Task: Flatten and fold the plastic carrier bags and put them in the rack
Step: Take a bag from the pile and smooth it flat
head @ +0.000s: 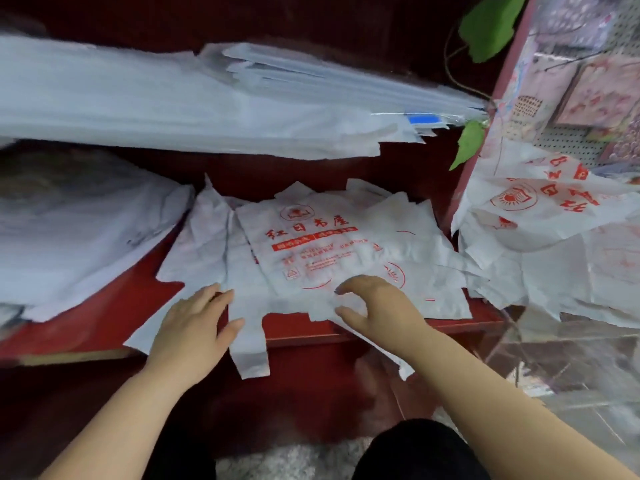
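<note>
1. Nearest the camera, the left hand (194,322) is lying flat, fingers spread, on the carrier bag (311,258).
2. Beside it, the right hand (375,303) is hovering, fingers curled apart, gripping nothing.
3. Beyond, the bag is resting on the red rack shelf (114,306); stacked bags (173,109) are lying above.

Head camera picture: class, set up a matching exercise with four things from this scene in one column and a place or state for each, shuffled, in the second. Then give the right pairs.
Column one:
1. left hand
2. right hand
3. printed bag
4. green leaf

Column two:
A. top right, by the red upright
B. lying spread on the red shelf, red lettering facing up
C. flat, palm down on the bag's left part
D. fingers curled above the bag's near edge

Pairs: 1-C, 2-D, 3-B, 4-A
</note>
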Available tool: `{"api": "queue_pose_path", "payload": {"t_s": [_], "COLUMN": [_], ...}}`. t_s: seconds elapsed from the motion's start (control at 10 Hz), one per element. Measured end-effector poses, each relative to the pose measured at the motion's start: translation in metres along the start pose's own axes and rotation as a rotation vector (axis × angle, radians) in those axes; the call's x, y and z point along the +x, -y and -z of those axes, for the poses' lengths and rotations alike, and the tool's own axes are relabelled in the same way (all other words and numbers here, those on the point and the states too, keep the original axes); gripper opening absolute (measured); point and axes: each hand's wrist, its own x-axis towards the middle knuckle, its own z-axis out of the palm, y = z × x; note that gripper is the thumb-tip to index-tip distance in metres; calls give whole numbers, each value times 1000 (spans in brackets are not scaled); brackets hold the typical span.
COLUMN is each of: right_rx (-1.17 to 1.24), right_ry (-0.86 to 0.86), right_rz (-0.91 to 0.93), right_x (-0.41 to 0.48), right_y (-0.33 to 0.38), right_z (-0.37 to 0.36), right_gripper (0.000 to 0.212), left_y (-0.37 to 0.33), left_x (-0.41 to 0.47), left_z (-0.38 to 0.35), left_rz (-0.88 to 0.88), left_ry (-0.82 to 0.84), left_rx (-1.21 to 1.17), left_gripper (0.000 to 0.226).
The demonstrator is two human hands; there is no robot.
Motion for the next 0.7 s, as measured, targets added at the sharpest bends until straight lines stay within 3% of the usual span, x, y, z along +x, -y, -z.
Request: {"api": "queue_pose_path", "payload": {"t_s": [0.2, 0.3, 0.4, 0.5, 0.7], "right_rx": [-128, -141, -208, -181, -135], "right_ry": [63, 114, 26, -130, -295], "right_rz": [-37, -24, 100, 152, 151], "right_x": [57, 79, 90, 94, 89], "right_y": [21, 20, 23, 18, 21], "right_z": [-30, -38, -52, -64, -57], "right_gripper": [47, 42, 22, 19, 15], "left_y": [11, 17, 19, 23, 21], "left_x": [7, 9, 11, 14, 14], "left_z": [-6, -9, -11, -17, -12], "left_rz": [-17, -29, -29, -27, -17], "left_ry": [68, 64, 59, 39, 48], "left_rx": [135, 109, 111, 117, 65], "left_gripper": [70, 103, 118, 134, 136]}}
